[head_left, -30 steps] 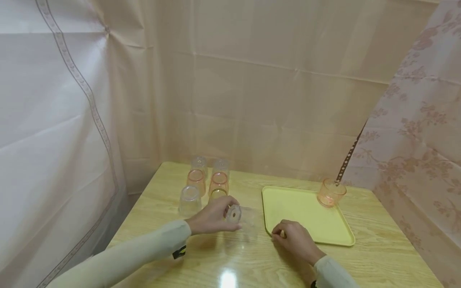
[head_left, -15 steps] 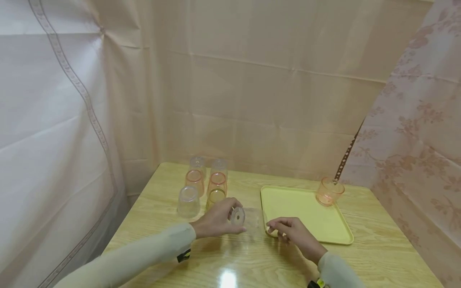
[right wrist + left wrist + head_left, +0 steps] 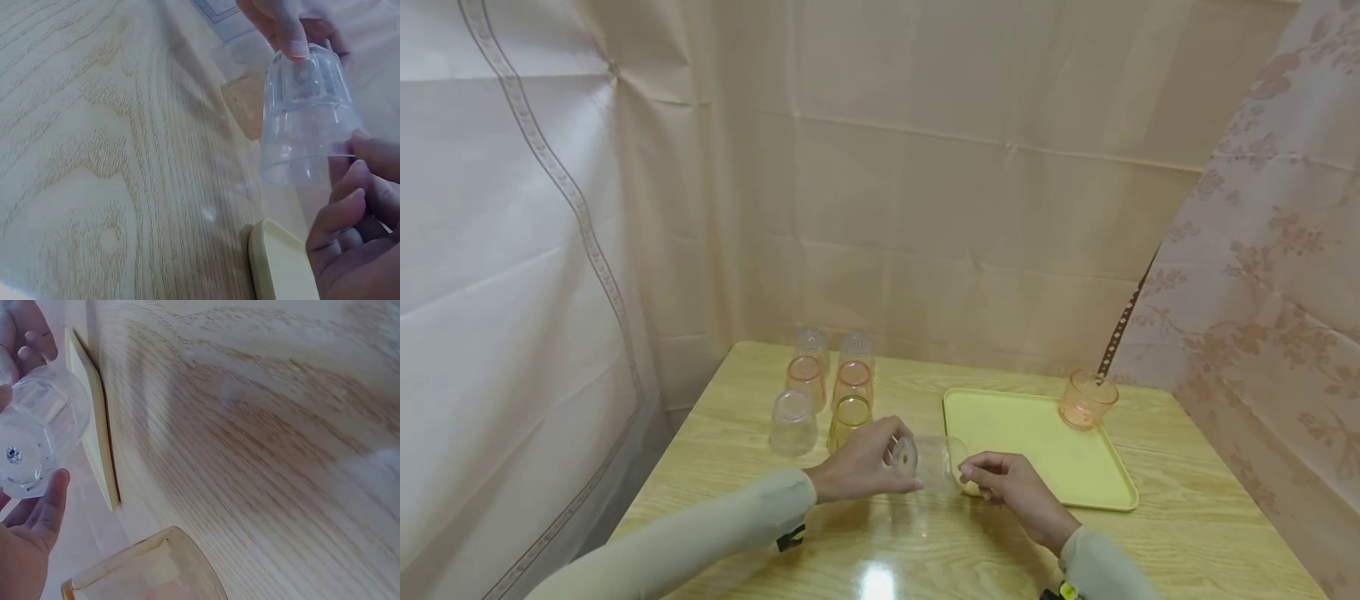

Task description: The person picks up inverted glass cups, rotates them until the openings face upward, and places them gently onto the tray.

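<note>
Clear plastic cup [image 3: 928, 458] now raised off the table [image 3: 925, 542], tipped sideways; previously lower, nearer the tabletop. No legible markings. Left hand [image 3: 861, 462] curled round cup base; right hand [image 3: 1007, 483] fingertips pinching rim, just beside yellow tray [image 3: 1075, 475]. Amber cup [image 3: 848, 419] behind left hand.
</note>
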